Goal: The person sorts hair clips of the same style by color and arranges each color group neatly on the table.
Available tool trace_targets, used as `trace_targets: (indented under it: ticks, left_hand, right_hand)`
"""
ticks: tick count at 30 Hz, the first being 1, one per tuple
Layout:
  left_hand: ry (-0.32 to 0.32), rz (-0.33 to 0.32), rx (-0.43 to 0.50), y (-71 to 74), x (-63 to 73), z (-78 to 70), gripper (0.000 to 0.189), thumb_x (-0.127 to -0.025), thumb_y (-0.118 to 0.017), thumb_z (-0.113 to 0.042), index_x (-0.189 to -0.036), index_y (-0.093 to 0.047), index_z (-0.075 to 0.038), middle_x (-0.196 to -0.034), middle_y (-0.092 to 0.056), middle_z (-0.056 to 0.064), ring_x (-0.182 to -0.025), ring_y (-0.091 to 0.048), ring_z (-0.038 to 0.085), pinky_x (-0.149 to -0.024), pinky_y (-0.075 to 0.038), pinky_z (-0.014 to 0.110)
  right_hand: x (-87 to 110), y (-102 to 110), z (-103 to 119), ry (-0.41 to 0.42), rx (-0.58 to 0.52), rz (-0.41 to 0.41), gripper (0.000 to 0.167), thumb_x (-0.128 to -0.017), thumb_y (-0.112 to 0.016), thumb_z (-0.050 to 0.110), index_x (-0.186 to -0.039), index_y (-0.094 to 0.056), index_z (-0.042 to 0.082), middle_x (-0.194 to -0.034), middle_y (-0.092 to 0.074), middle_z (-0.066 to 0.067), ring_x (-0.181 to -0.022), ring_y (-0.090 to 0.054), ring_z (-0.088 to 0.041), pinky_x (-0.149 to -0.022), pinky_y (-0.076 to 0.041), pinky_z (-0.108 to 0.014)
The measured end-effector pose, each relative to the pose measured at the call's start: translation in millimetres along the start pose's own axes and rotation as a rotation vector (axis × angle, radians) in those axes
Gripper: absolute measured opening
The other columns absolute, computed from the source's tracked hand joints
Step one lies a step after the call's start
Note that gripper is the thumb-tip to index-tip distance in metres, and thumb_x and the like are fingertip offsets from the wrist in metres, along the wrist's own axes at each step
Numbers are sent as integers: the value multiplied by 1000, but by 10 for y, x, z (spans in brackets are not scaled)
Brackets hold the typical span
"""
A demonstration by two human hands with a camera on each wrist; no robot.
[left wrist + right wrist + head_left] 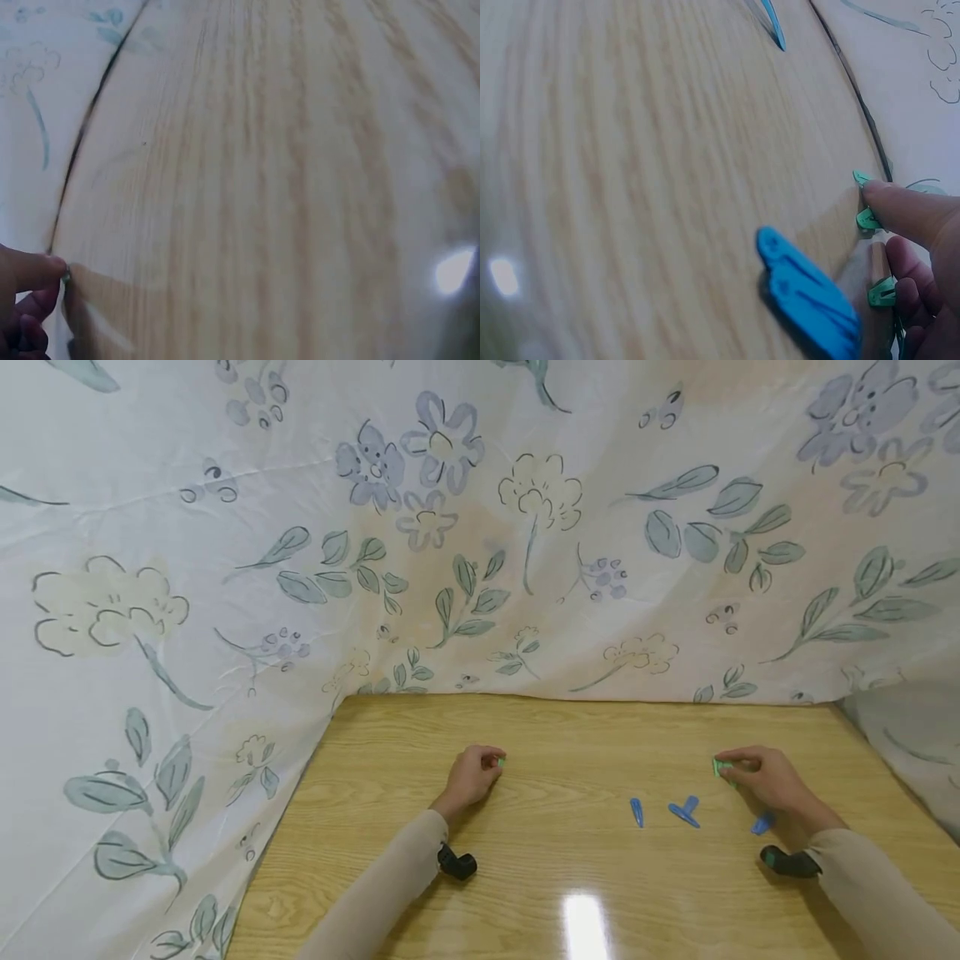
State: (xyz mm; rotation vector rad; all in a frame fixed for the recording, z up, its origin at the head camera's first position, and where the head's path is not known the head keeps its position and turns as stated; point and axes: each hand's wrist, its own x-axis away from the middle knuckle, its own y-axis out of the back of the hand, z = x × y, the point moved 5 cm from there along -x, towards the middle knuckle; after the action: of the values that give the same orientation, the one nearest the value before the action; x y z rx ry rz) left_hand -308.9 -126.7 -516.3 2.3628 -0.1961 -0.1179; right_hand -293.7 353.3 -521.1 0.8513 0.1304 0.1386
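Pinching a few small green clips (867,218) is the right hand (767,777), fingers curled round them toward the right of the tabletop (525,860). They look like thin snap clips, so I'd guess light, stiff, springy and kinda slick; I'd grab the flat faces near the wider end. Left hand (469,777) pinches a green bit (501,763) too, mostly hidden. Blue clips (637,812) lie between the hands and by the right wrist, floral cloth (465,647) behind.
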Motion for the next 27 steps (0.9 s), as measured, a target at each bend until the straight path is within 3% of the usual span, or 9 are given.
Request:
trace_targets:
  ticks: [10, 21, 27]
  left_hand:
    - [41, 2, -16, 49, -6, 45, 24, -92, -74, -10, -116, -75, -8, -88, -68, -1, -77, -57, 10, -73, -48, 27]
    - [7, 18, 6, 166, -45, 147, 29, -90, -76, -10, -119, -73, -6, -88, -68, 1, -80, -57, 11, -80, -51, 33]
    - [-11, -8, 29, 245, -74, 198, 33, -91, -75, -11, -123, -72, -7, -98, -68, 6, -89, -60, 17, -86, -52, 39]
  right_hand:
    - [17, -7, -1, 12, -6, 3, 33, -99, -65, 17, -122, -68, -6, -134, -54, -40, -118, -51, -60, -89, -46, -68]
    - [19, -25, -9, 25, -15, -28, 31, -98, -67, 16, -120, -69, -6, -131, -57, -39, -120, -49, -58, -90, -44, -68]
    - [44, -25, 9, 31, -12, -34, 30, -98, -67, 15, -119, -70, -6, -131, -57, -39, -119, -51, -57, -89, -45, -66]
